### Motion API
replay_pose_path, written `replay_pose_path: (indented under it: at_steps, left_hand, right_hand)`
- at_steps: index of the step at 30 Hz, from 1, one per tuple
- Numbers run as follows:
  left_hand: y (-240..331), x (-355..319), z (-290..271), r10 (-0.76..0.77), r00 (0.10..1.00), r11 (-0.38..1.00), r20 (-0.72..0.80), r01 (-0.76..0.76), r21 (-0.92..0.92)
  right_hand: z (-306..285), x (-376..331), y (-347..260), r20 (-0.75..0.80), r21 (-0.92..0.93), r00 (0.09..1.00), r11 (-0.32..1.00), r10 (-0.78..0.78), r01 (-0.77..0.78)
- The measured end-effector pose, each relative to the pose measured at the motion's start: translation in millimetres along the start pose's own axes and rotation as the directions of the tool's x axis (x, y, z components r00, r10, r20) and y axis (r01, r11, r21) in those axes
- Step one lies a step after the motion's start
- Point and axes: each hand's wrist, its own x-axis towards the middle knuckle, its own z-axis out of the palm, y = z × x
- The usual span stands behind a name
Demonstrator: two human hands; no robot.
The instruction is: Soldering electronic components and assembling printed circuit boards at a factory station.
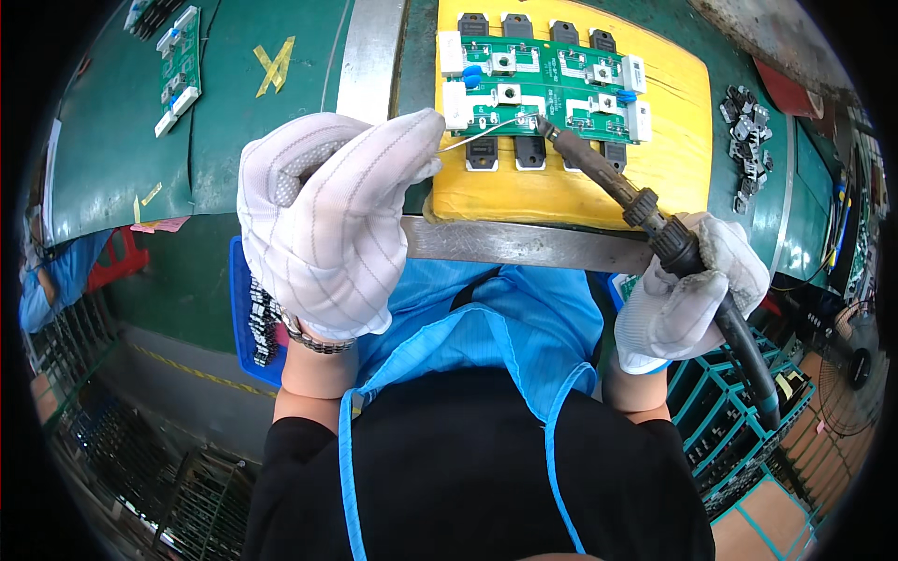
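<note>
A green circuit board [535, 86] lies on a yellow pad [673, 122], with white blocks at its ends, blue round parts and black flat components along both long sides. My gloved left hand [327, 210] pinches a thin solder wire [479, 134], whose far end reaches the board's near edge. In my gloved right hand [697, 290] is a soldering iron [655, 220], gripped by its dark handle and slanting up to the left. Its tip meets the board close to the wire's end; whether tip and wire touch is too small to tell.
Another circuit board [180, 70] lies on the green mat at the far left, near a yellow tape cross [275, 65]. Small metal-and-black parts [746, 140] are heaped right of the pad. A metal strip [524, 241] edges the bench. A blue bin [245, 318] stands below my left wrist.
</note>
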Motion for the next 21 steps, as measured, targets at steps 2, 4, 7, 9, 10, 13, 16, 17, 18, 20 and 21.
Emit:
replay_pose_path:
  at_steps: [2, 4, 7, 9, 10, 13, 16, 17, 18, 20, 21]
  left_hand:
    - [-0.6, -1.9, 0.5, -0.015, 1.000, 1.000, 0.001, 0.015, -0.005]
    - [-0.4, -2.3, -0.1, -0.029, 1.000, 1.000, 0.012, 0.029, 0.003]
    - [-0.2, -1.2, 1.7, 0.002, 1.000, 1.000, 0.004, -0.002, 0.018]
    - [-0.4, -0.4, 1.3, 0.007, 1.000, 1.000, 0.018, -0.007, 0.006]
    - [-0.5, 0.4, 1.2, 0.011, 0.999, 1.000, 0.032, -0.011, -0.005]
    - [6.5, 7.4, -1.1, 0.020, 0.998, 1.000, 0.062, -0.021, 0.017]
    - [5.6, 7.2, -0.3, 0.019, 0.996, 1.000, 0.083, -0.020, 0.017]
    - [5.4, 6.6, 0.6, 0.018, 0.996, 1.000, 0.082, -0.020, 0.018]
    - [5.4, 5.6, 2.6, 0.004, 0.998, 1.000, 0.065, -0.004, -0.002]
    - [5.5, 5.7, 3.4, -0.011, 0.999, 1.000, 0.047, 0.012, -0.023]
    - [5.8, 6.5, 2.3, -0.012, 0.999, 0.999, 0.033, 0.013, -0.038]
  right_hand:
    - [0.1, 2.3, -2.0, -0.004, -0.002, 1.000, 1.000, -0.019, 0.019]
    - [-0.4, 4.0, -2.5, 0.055, -0.009, 0.998, 0.999, -0.035, 0.035]
    - [1.6, 1.1, -1.5, 0.029, -0.020, 0.999, 0.999, -0.032, 0.033]
    - [-0.6, 0.2, -1.8, 0.039, -0.016, 0.999, 1.000, -0.016, 0.016]
    - [-1.3, -0.1, -1.8, 0.050, -0.012, 0.999, 1.000, 0.001, 0.000]
    - [-1.1, -0.3, -1.2, 0.044, -0.029, 0.999, 1.000, -0.010, 0.011]
    - [0.5, 0.0, -1.5, 0.032, -0.037, 0.999, 0.999, -0.028, 0.029]
    - [0.7, -0.2, -1.5, 0.033, -0.036, 0.999, 0.999, -0.028, 0.029]
    - [0.5, -0.9, -1.1, 0.028, -0.030, 1.000, 0.999, -0.012, 0.013]
    - [-0.1, -1.4, -1.0, 0.023, -0.024, 1.000, 1.000, 0.002, -0.002]
    - [-0.5, -1.6, -1.1, 0.026, -0.025, 0.999, 0.999, 0.029, -0.028]
